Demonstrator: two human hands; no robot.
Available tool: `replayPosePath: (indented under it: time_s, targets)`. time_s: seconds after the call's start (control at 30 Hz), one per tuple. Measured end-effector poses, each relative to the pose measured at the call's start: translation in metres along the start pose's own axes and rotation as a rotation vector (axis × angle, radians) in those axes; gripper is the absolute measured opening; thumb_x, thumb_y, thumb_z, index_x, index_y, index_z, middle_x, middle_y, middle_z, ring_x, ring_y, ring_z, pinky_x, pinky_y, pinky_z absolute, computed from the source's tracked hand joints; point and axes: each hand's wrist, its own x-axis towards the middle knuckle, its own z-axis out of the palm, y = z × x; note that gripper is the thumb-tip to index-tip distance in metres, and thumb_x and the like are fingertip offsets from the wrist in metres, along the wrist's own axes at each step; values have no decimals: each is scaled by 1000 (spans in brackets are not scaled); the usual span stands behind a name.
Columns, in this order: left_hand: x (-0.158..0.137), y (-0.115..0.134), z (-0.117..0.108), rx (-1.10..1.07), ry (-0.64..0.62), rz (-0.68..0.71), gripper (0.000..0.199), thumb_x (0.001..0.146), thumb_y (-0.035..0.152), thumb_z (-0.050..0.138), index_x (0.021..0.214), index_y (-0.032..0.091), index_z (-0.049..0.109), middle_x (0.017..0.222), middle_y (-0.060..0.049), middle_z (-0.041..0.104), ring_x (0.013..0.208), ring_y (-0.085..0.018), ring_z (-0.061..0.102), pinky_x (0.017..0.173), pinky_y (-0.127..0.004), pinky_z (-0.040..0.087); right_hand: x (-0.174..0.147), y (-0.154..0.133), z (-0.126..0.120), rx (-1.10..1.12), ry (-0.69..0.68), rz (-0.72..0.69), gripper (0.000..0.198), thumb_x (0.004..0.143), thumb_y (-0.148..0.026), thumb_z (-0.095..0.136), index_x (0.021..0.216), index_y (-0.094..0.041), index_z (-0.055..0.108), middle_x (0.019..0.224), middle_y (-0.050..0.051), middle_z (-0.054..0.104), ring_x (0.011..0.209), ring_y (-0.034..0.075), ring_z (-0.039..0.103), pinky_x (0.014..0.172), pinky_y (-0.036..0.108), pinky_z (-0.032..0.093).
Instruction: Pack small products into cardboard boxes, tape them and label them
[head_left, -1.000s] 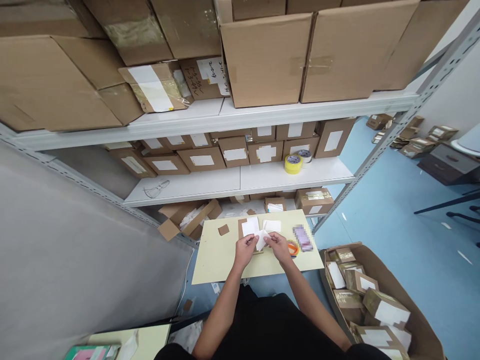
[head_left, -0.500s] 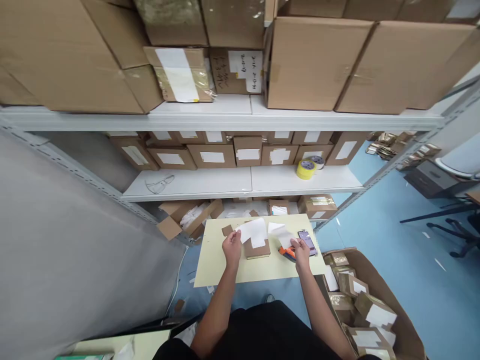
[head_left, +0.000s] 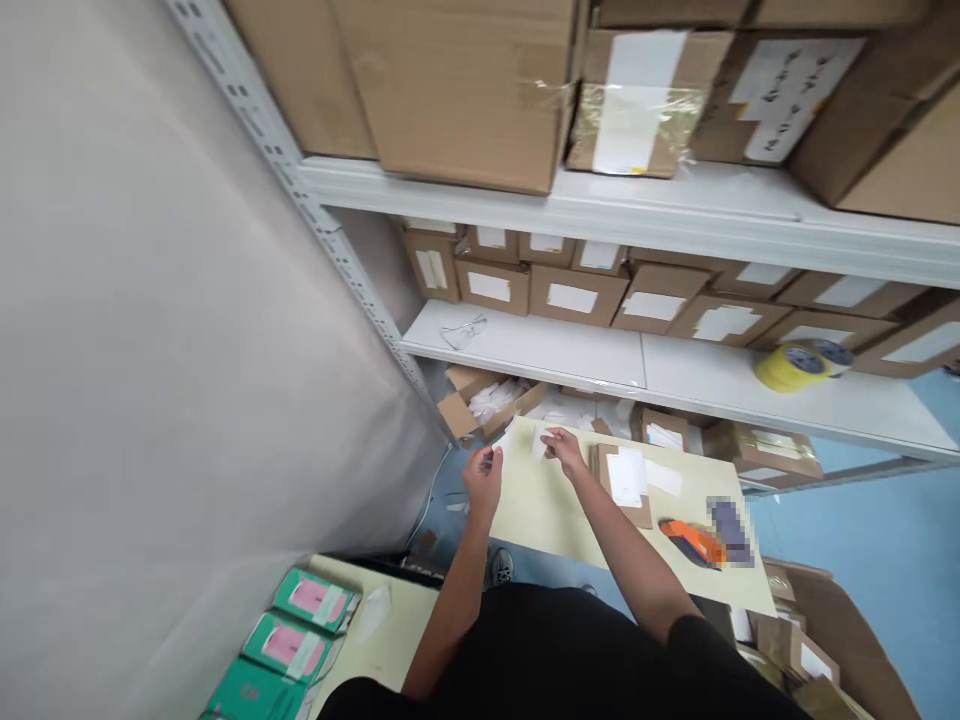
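Note:
At the left end of the cream tabletop (head_left: 540, 500), my left hand (head_left: 482, 482) pinches a small white piece of paper (head_left: 508, 438). Close beside it, my right hand (head_left: 564, 449) has its fingers closed on another white piece of paper (head_left: 538, 442). To the right of my right forearm lies a small brown cardboard box (head_left: 636, 512) with a white label (head_left: 627, 474) on top. A loose white paper (head_left: 664, 478) is just right of the box. Further right are an orange and dark hand tool (head_left: 694, 540) and a pixelated phone (head_left: 729, 530).
An open carton (head_left: 456, 414) holding white scraps stands behind the table's left end. Shelves (head_left: 525, 335) ahead carry labelled boxes, glasses and yellow tape rolls (head_left: 791, 367). Green packages (head_left: 285, 640) lie at lower left. A large carton (head_left: 862, 625) of small boxes stands at lower right.
The view has turned left. Both hands have moved from around the box to the table's left end, with white paper in each. A white paper now lies flat right of the box.

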Motion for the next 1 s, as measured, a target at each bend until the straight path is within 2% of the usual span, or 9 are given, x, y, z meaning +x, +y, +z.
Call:
replayPosePath:
  time_s: [0.1,0.2,0.3,0.37,0.5,0.57,0.67,0.8,1.0]
  targets:
    - [16,0,-37,37,-1,21,38,89,56,66,90,20,78,91,-8,74,82,-21,67,74,-31,55,37,-8,70,-48,-3,56,31,51,-32,87,74,-20,68,62,-3,66,56,13,57,61,28,51]
    - [25,-3,-64,70,10,31,36,89,55,66,89,21,79,90,-8,74,82,-21,67,74,-32,55,62,-17,117,-70,9,59,29,53,-30,86,70,-20,64,58,-4,63,54,13,56,59,27,49]
    - [29,-9,-80,114,-3,66,33,92,52,64,89,23,79,88,-8,73,82,-21,67,75,-33,55,69,-21,140,-74,50,39,31,58,-35,85,75,-22,63,61,-4,64,58,14,59,58,26,47]
    - [30,-15,-83,141,-23,102,31,93,50,63,90,24,80,87,-8,73,82,-22,67,76,-33,54,62,-20,141,-71,73,34,32,61,-39,85,79,-22,64,64,-4,66,61,15,62,59,25,46]
    - [32,-26,-72,187,-127,189,22,92,43,67,88,26,80,91,-8,74,84,-22,68,79,-34,54,21,-8,110,-45,8,59,38,64,-51,86,73,-19,67,72,4,74,66,18,69,62,27,51]
    - [32,-28,-58,222,-229,254,17,90,39,70,84,27,80,90,-8,74,85,-23,69,82,-36,54,-13,1,81,-30,-142,74,47,69,-62,84,68,-17,69,72,9,75,68,20,71,63,28,53]
    - [26,-28,-27,289,-415,366,16,91,35,70,82,26,80,88,-9,74,88,-24,69,88,-38,54,-67,10,37,16,-181,165,53,75,-69,80,71,-17,72,74,12,77,73,24,74,64,30,55]
    - [-4,-26,28,336,-705,487,18,93,32,67,83,26,80,88,-10,73,92,-25,67,89,-38,54,-117,14,-8,121,-9,174,46,72,-63,84,74,-19,74,80,9,78,81,23,74,67,29,56]
    - [-62,-23,94,219,-972,546,18,88,37,76,103,26,79,108,-12,73,108,-29,66,96,-41,54,-135,24,-81,227,411,25,43,58,-55,90,65,-21,64,69,3,71,69,20,67,64,30,53]
